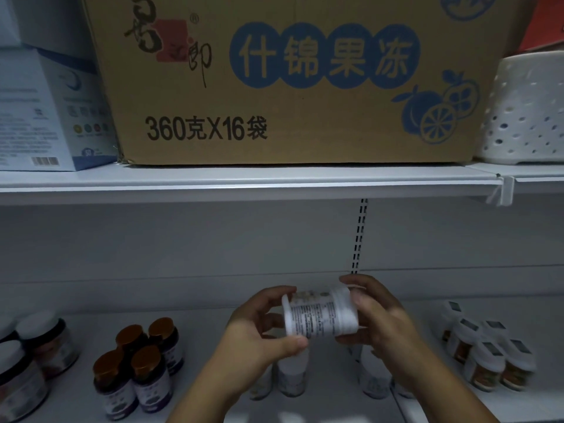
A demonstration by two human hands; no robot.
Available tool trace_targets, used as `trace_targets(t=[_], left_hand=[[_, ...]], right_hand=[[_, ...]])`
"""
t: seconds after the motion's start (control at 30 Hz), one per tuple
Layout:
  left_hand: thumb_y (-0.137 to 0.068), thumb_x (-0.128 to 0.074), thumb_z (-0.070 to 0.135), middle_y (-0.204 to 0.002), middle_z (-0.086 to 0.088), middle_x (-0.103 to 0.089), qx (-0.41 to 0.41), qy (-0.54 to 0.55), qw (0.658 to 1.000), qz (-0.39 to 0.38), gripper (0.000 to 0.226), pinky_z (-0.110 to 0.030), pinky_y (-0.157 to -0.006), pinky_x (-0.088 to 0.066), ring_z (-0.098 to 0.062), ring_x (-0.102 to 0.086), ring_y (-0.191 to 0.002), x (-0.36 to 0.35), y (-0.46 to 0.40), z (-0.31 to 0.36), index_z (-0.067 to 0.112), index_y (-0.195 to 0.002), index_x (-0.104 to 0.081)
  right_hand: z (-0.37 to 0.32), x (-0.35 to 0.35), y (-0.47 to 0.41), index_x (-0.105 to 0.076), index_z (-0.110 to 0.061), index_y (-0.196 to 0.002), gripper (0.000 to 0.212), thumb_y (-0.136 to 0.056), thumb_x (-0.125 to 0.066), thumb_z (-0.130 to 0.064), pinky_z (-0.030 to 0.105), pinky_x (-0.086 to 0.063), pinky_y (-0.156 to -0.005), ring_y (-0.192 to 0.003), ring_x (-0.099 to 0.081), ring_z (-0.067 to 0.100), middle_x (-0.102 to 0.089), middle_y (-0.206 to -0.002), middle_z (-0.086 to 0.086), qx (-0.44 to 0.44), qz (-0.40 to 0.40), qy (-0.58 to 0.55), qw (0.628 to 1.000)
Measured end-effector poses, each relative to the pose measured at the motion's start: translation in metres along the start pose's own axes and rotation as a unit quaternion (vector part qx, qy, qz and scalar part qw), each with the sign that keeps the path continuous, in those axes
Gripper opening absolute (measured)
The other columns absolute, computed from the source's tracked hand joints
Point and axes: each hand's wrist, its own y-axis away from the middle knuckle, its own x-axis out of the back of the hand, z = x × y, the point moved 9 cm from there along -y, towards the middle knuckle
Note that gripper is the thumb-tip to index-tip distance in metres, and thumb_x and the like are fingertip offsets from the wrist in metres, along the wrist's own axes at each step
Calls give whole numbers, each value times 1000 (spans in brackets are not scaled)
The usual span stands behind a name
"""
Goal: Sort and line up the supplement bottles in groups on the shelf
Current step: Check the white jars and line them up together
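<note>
Head cam's pointed at the white bottle (317, 314), which I've got lying sideways up in the air over the lower shelf (213, 325), label text facing me. My left hand (262, 325) has its fingers curled round the bottom end, thumb underneath, and my right hand (381, 315) is wrapped round the cap end, so both are grasping the same bottle. It isn't touching the shelf at all.

Right below my hands there's a bunch of more white bottles (291, 377) standing upright, partly hidden by my wrists. Off to the left sit four dark bottles with brown caps (140, 364) in a tight cluster, and further left a couple of big dark jars with white lids (39, 346). On the right, past the shelf divider, a group of small white-capped bottles with orange labels (488, 352) stands close together.

Upper shelf (244, 178) has a big cardboard box (274, 87) with blue Chinese lettering, a pale blue-white box (39, 111) just left of it, and a white holed basket (528, 111) on the right.
</note>
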Motion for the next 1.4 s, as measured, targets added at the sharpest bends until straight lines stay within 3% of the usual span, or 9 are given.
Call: trace_targets(t=[0.1,0.27,0.4,0.63,0.73,0.87,1.13,1.23,1.4], left_hand=[[-53,-78,0,-101,-8,-72,-9,-17,1000,0,63,-33,-69,-58,-30,-69,-88,-2,-1,-1,22,-110,-64],[-60,-78,3,-111,2,-69,1,-15,1000,-21,73,-34,-75,-58,-23,-69,-94,-8,-1,-6,35,-122,-56],[-53,-83,13,-107,-4,-69,7,-12,1000,1,66,-44,-80,-58,-27,-70,-90,-7,-4,-8,29,-113,-61],[-53,-78,-3,-99,-3,-71,-1,-30,1000,-7,68,-48,-75,-58,-30,-69,-83,-10,-4,-6,26,-113,-62],[-54,-81,6,-109,2,-67,5,-12,1000,-23,73,-38,-71,-59,-28,-68,-90,-13,-4,-9,26,-120,-57],[-47,-84,20,-100,-11,-71,20,17,1000,-10,67,-32,-62,-56,-25,-68,-76,-10,-5,-12,18,-110,-63],[-55,-77,-2,-99,-6,-72,-6,-32,999,7,67,-37,-71,-59,-26,-71,-81,-4,-4,-13,35,-109,-66],[-58,-79,11,-116,13,-66,-12,-32,999,-3,77,-31,-73,-58,-14,-69,-95,-6,-4,-11,40,-124,-54],[-47,-81,27,-102,-5,-73,-5,-5,1000,7,70,-31,-66,-57,-20,-70,-83,-4,-6,-12,26,-114,-62]], right_hand=[[3,2,0,-64,-8,-98,16,-87,-66,-19,27,-54,-53,-63,-67,11,-67,-83,5,-22,13,18,1000],[-2,10,2,-64,-11,-97,52,-53,-75,-36,32,-57,-62,-77,-71,21,-71,-88,4,25,25,19,999],[-4,10,6,-61,-13,-103,58,-52,-72,-39,30,-57,-65,-80,-71,19,-71,-89,-7,44,11,38,998],[9,10,6,-64,-10,-98,57,-51,-73,-41,30,-55,-58,-75,-68,20,-71,-87,6,-1,-1,-6,1000],[-1,9,9,-61,-6,-101,61,-49,-73,-35,17,-48,-49,-66,-67,12,-71,-82,1,28,-9,4,1000],[-4,6,11,-58,-2,-103,64,-47,-72,-29,11,-43,-46,-62,-64,5,-71,-83,2,40,-21,11,999],[20,3,9,-61,-14,-108,52,-60,-74,-32,33,-57,-63,-82,-71,31,-72,-94,11,-49,-39,-14,998],[17,4,9,-60,-15,-110,63,-50,-77,-24,34,-57,-67,-89,-69,25,-70,-102,7,-25,-46,-11,999],[13,4,8,-58,-17,-111,65,-49,-77,-18,44,-56,-78,-92,-67,23,-69,-104,2,15,-46,2,999]])
